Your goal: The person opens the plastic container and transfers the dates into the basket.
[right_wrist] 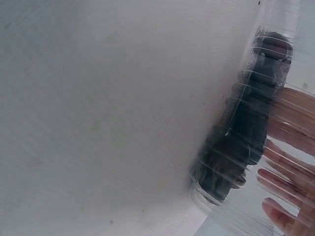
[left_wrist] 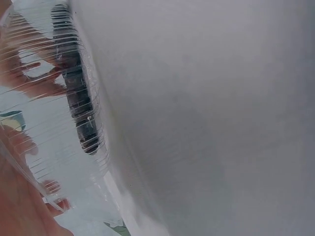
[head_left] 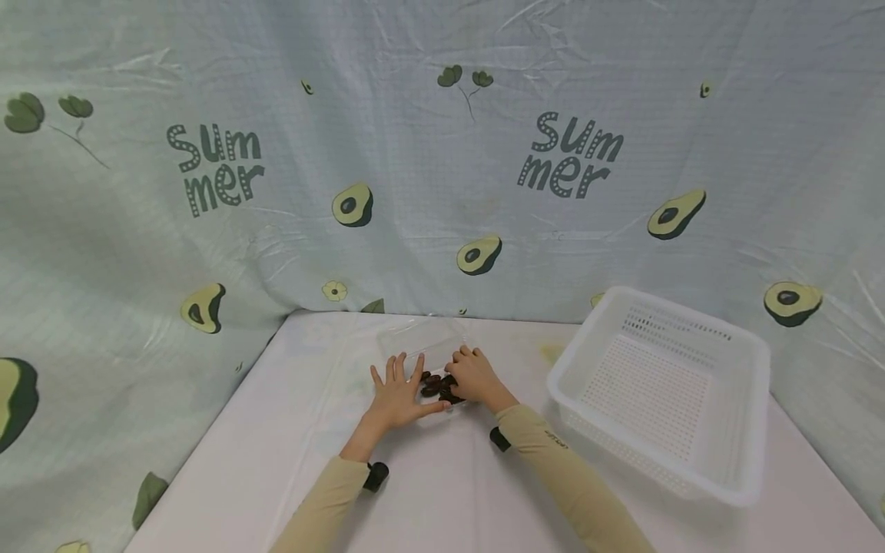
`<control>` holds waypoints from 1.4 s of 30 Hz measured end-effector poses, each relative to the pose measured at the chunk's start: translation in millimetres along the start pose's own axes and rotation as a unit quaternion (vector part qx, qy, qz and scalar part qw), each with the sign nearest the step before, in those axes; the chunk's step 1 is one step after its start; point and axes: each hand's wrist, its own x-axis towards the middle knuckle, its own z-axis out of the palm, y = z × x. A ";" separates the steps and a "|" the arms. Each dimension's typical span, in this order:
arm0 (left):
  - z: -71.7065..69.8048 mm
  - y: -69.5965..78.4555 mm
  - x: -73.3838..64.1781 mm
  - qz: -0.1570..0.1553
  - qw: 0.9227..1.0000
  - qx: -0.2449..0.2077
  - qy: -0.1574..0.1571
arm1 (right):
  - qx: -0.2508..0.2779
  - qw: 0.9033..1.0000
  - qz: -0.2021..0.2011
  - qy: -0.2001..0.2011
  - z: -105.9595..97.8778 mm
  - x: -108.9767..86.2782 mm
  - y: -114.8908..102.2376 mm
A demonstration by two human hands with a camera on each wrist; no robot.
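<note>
A clear plastic box (right_wrist: pixel 236 216) stands on the table, its see-through lid (head_left: pixel 422 338) tipped back at the far side. Dark brown, shiny oval pieces, like dates (head_left: pixel 430 390), lie in the box in a heap; through its ribbed wall they form a dark row (left_wrist: pixel 78 88). My left hand (head_left: pixel 396 399) rests at the box's left side, fingers spread, thumb stretched along the near rim. The right hand (head_left: pixel 475 378) reaches in from the right, fingers bent over the box and thumb down at the dark pieces. Whether it pinches one I cannot tell.
A large white perforated basket (head_left: pixel 750 430) stands to the right, beside my right forearm. The white table (head_left: pixel 276 430) ends at a hanging cloth (head_left: pixel 415 138) printed with avocados.
</note>
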 end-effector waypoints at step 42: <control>-1.0 -5.6 -0.9 0.018 1.000 0.015 -0.011 | -0.110 0.985 -0.085 0.102 -12.5 -9.0 -4.3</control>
